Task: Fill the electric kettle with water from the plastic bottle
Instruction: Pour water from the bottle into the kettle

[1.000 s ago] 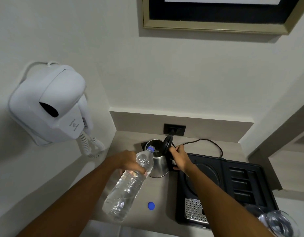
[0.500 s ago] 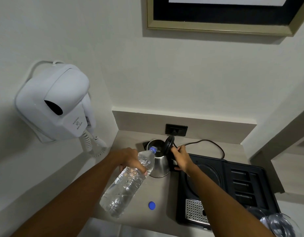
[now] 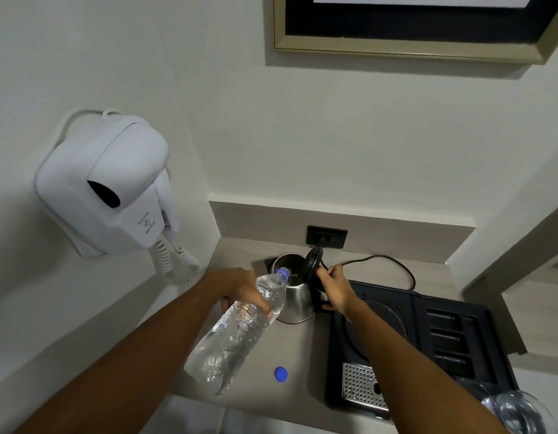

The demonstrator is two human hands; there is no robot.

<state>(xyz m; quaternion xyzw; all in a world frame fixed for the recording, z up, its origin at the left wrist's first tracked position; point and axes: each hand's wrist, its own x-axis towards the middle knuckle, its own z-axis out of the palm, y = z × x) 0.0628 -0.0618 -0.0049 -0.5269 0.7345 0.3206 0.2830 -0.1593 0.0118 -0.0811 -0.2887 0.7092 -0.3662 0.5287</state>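
Observation:
A steel electric kettle [image 3: 296, 300] stands on the beige counter with its black lid [image 3: 313, 260] swung up. My right hand [image 3: 333, 286] grips the kettle's black handle. My left hand [image 3: 240, 289] holds a clear plastic bottle [image 3: 237, 332] near its shoulder. The uncapped bottle is tilted up, with its blue-ringed mouth [image 3: 283, 272] over the kettle's open rim and water still in its body. I cannot see a stream leaving the mouth. The blue bottle cap [image 3: 281, 374] lies on the counter in front of the kettle.
A black tray [image 3: 434, 343] with a metal drip grid [image 3: 362, 386] sits right of the kettle. The kettle's cord [image 3: 393, 264] runs to a wall socket [image 3: 327, 237]. A white wall-mounted hair dryer [image 3: 105, 186] hangs at left. A glass [image 3: 516, 413] stands at the lower right.
The bottle's base has risen a little and its mouth has moved further over the kettle's opening. My right hand has stayed on the handle.

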